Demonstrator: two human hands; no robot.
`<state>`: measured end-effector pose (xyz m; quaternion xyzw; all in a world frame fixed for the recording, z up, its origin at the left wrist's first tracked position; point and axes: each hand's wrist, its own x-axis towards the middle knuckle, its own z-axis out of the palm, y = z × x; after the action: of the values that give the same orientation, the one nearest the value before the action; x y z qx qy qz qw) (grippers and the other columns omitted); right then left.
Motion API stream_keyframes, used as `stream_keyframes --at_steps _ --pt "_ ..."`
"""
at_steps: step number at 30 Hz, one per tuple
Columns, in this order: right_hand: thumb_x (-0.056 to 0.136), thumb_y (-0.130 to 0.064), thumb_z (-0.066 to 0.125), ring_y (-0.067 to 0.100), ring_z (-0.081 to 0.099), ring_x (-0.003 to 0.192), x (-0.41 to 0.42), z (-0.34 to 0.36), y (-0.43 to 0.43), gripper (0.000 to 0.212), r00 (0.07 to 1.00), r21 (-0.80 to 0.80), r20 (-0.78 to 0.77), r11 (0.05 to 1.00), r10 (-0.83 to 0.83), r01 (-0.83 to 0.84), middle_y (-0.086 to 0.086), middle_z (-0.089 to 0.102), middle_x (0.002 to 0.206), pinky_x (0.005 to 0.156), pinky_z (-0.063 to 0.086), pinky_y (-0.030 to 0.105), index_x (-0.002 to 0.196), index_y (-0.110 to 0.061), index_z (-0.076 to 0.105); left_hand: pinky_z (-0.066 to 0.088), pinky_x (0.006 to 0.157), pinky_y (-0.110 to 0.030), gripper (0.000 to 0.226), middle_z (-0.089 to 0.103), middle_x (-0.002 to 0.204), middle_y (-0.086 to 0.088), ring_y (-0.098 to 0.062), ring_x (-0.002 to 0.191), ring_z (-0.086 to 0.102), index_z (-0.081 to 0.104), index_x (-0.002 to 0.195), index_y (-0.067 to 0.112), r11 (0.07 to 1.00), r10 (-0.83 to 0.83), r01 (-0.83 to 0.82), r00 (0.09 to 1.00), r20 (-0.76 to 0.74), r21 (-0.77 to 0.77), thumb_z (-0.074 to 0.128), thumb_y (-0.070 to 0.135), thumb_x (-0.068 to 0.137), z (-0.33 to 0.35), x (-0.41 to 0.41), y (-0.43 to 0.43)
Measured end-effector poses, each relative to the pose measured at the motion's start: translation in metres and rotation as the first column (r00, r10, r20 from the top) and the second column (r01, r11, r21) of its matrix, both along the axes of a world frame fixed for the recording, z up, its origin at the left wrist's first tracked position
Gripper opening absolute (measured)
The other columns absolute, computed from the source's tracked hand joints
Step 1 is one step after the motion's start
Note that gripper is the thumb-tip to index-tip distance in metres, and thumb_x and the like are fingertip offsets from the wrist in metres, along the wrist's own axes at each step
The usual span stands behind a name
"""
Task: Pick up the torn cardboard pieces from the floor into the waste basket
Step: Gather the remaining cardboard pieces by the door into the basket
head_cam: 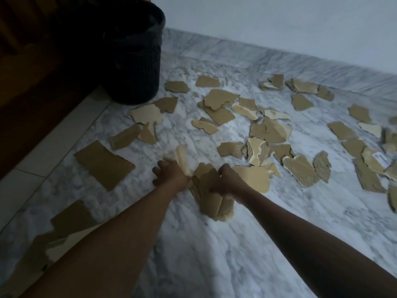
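Barely begun, I'd say. The left hand grips one pale scrap and the right hand clutches a thick bundle. Most torn cardboard pieces lie across the marble floor, well apart from the black waste basket.
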<state>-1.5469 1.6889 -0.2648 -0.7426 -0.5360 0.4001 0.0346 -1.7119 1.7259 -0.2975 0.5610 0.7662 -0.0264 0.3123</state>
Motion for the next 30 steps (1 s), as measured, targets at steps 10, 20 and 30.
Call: stream_keyframes --at_steps 10,20,30 --pt "0.058 -0.040 0.089 0.026 0.063 0.094 0.087 0.009 0.019 0.088 0.868 -0.190 0.410 0.956 0.282 -0.221 0.009 0.061 0.106 0.069 0.048 0.028 0.124 -0.004 0.045 0.048 0.094 -0.036 0.090 0.047 0.139 -0.015 -0.030 0.124 0.052 0.026 0.141 0.006 0.996 0.084 -0.084 0.974 0.212 -0.012 0.083 0.023 0.073 -0.005 -0.002 0.002" --pt "0.047 -0.045 0.091 0.020 0.050 0.089 0.057 0.020 0.009 0.072 0.824 -0.112 0.415 0.921 0.386 -0.374 0.004 0.052 0.100 0.070 0.052 0.033 0.103 -0.016 0.056 0.049 0.078 -0.036 0.051 0.055 0.124 -0.011 -0.029 0.108 0.059 0.039 0.126 0.009 0.989 -0.057 0.040 0.991 0.120 0.140 0.065 0.032 0.088 -0.009 0.001 -0.040" --pt "0.066 -0.026 0.090 0.021 0.066 0.087 0.094 0.075 0.012 0.035 0.960 0.066 -0.230 0.982 -0.159 0.178 0.006 0.069 0.100 0.071 0.058 0.037 0.090 -0.015 0.067 0.050 0.078 -0.032 0.069 0.052 0.130 -0.013 -0.030 0.115 0.055 0.038 0.133 0.006 0.999 0.042 -0.041 0.954 0.296 -0.011 0.076 0.029 0.080 -0.005 -0.023 -0.051"
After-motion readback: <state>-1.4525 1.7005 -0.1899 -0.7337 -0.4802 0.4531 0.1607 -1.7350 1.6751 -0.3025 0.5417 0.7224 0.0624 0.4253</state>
